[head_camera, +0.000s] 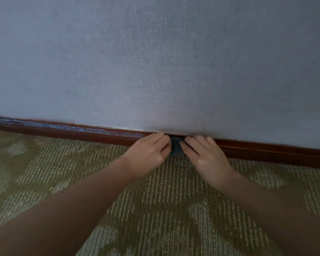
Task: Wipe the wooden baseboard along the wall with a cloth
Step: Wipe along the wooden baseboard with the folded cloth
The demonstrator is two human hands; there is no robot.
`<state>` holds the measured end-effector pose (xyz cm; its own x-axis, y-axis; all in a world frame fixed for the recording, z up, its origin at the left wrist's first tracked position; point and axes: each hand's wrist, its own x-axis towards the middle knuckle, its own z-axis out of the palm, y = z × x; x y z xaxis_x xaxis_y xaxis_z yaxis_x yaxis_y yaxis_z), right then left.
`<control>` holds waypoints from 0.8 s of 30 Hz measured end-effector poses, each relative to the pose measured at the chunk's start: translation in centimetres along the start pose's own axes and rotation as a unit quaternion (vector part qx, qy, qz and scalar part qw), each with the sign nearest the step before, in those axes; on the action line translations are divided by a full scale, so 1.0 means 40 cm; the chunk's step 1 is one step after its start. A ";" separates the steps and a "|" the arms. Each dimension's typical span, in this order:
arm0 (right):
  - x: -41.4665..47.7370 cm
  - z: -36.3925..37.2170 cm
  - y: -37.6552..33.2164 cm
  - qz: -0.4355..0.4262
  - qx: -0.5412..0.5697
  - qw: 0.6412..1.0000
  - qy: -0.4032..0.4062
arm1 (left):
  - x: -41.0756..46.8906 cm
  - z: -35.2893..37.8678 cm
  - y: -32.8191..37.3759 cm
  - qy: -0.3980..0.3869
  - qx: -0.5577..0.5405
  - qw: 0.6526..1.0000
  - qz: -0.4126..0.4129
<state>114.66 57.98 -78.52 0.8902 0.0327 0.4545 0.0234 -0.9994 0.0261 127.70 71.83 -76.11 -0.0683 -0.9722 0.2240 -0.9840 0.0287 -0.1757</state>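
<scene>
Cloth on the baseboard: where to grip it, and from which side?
Grip the cloth by its two side ends, coming in from the carpet side. It lies against the baseboard with the wall right behind, so only its front and ends look reachable. The left hand and right hand sit at those ends; little cloth shows between them.

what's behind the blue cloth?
The wooden baseboard, running along the foot of the wall. The stretch directly behind the cloth is hidden by it and by the left hand and right hand touching it.
</scene>
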 end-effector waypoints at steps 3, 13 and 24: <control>0.008 0.005 -0.016 0.021 -0.004 1.000 0.009 | -0.010 0.017 -0.020 0.029 0.016 0.999 0.036; 0.089 0.034 -0.098 0.033 0.008 0.999 0.023 | -0.113 0.034 -0.124 0.048 0.018 0.996 0.075; 0.105 0.028 -0.119 0.058 0.007 0.998 0.000 | -0.125 0.031 -0.100 0.090 -0.042 0.994 -0.037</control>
<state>118.80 62.85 -77.74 0.8876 -0.0823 0.4532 -0.0727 -0.9966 -0.0386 132.18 76.29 -77.71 -0.0157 -0.9155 0.4021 -0.9971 -0.0153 -0.0739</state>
